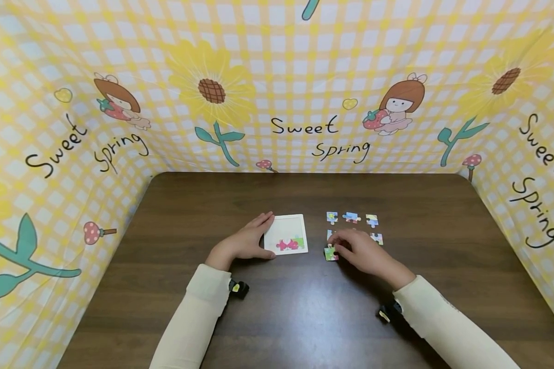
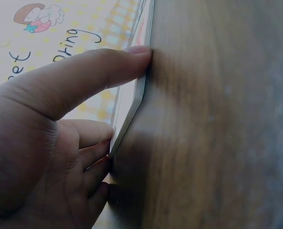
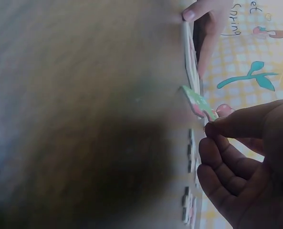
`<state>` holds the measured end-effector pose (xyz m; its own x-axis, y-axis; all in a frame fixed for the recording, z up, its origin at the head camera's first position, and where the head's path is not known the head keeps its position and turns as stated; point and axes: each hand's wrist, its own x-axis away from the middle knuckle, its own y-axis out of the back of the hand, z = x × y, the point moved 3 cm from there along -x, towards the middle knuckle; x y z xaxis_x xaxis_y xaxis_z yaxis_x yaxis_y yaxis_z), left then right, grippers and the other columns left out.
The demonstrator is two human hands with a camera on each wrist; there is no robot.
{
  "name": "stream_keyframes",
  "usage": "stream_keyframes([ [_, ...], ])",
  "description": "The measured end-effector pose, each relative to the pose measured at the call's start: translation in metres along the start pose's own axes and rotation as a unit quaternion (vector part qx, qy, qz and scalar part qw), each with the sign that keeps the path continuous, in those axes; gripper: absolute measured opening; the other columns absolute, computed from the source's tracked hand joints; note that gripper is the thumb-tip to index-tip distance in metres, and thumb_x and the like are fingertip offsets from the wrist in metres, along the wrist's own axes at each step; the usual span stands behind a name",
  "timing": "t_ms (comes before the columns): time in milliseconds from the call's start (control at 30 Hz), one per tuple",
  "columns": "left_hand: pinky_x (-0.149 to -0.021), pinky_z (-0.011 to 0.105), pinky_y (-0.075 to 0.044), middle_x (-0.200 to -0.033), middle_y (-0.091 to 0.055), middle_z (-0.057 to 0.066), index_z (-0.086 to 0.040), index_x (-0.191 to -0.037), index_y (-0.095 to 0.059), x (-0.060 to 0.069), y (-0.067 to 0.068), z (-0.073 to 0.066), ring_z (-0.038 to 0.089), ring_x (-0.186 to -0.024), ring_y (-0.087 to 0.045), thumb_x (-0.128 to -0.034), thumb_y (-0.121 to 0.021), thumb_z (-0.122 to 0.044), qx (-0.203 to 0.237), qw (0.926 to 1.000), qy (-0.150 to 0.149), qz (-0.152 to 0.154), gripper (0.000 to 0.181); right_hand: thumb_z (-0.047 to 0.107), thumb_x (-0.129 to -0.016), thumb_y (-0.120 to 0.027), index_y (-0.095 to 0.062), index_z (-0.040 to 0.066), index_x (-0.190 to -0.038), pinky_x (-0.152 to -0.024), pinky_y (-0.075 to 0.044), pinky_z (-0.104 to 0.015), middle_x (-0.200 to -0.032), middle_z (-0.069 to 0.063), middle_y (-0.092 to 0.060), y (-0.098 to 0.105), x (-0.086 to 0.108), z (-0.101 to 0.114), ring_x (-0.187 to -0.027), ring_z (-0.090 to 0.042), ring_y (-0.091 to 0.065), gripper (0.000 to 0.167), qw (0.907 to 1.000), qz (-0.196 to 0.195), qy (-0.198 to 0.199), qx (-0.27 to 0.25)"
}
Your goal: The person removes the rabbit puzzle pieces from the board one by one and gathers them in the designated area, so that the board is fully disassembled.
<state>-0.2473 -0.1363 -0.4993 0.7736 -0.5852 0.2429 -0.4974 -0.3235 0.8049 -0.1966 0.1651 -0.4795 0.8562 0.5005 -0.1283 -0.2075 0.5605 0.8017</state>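
Observation:
A white square puzzle tray [image 1: 283, 225] lies on the table, with several pink and green pieces [image 1: 290, 244] fitted along its lower right. My left hand [image 1: 246, 239] rests against the tray's left side, its fingers fairly straight near the far corner and its thumb at the near corner. In the left wrist view the thumb [image 2: 98, 71] touches the tray's rim. To the right of the tray, my right hand [image 1: 361, 251] pinches a green puzzle piece [image 1: 330, 253] between thumb and forefinger. The right wrist view has that piece tilted, one end raised.
Beyond the right hand lie loose puzzle pieces in rows, among them a blue one [image 1: 332, 217], a wide one [image 1: 351, 217] and another [image 1: 372, 220]. One more [image 1: 377, 238] sits beside the hand, which partly hides others. Patterned cloth [image 1: 277, 92] walls the brown table [image 1: 203, 195].

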Motion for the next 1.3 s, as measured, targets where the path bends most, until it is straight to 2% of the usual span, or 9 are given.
stream_keyframes([
  [233, -0.116, 0.046, -0.015, -0.163, -0.006, 0.002, -0.008, -0.157, -0.012, 0.0, 0.001, 0.0, 0.023, -0.149, -0.001, -0.0813, -0.077, -0.044, -0.001, 1.0, -0.003, -0.002, 0.105, 0.004, -0.092, -0.063, -0.07, 0.012, -0.105, -0.07, -0.048, -0.032, -0.082, 0.008, -0.064, -0.001, 0.004, -0.006, -0.071, -0.005, -0.055, 0.017, 0.9997, 0.015, -0.017, 0.01],
  [567, -0.116, 0.045, -0.016, -0.163, -0.006, 0.003, -0.008, -0.156, -0.013, 0.001, 0.0, 0.0, 0.023, -0.149, -0.002, -0.0818, -0.077, -0.043, -0.003, 1.0, -0.001, -0.002, 0.104, 0.002, -0.092, -0.063, -0.069, 0.011, -0.104, -0.07, -0.05, -0.032, -0.081, 0.008, -0.065, -0.001, 0.004, -0.01, -0.074, -0.005, -0.058, 0.016, 0.9991, 0.026, -0.023, 0.024],
  [1067, -0.116, 0.045, -0.016, -0.163, -0.006, 0.003, -0.008, -0.157, -0.013, -0.001, -0.001, 0.0, 0.023, -0.149, -0.002, -0.0818, -0.077, -0.044, -0.008, 1.0, -0.003, -0.002, 0.104, 0.005, -0.093, -0.063, -0.068, 0.011, -0.105, -0.071, -0.05, -0.032, -0.085, 0.006, -0.065, 0.001, 0.005, -0.009, -0.077, -0.006, -0.059, 0.015, 0.9994, 0.015, -0.023, 0.022],
  [1300, -0.116, 0.045, -0.016, -0.163, -0.006, 0.003, -0.008, -0.156, -0.013, 0.001, 0.0, 0.0, 0.024, -0.149, -0.002, -0.0817, -0.077, -0.044, -0.003, 1.0, 0.0, 0.0, 0.105, 0.008, -0.092, -0.066, -0.069, 0.009, -0.106, -0.074, -0.051, -0.034, -0.089, 0.006, -0.065, 0.002, -0.005, 0.001, -0.081, -0.01, -0.059, 0.015, 0.9996, -0.002, -0.015, 0.022],
])
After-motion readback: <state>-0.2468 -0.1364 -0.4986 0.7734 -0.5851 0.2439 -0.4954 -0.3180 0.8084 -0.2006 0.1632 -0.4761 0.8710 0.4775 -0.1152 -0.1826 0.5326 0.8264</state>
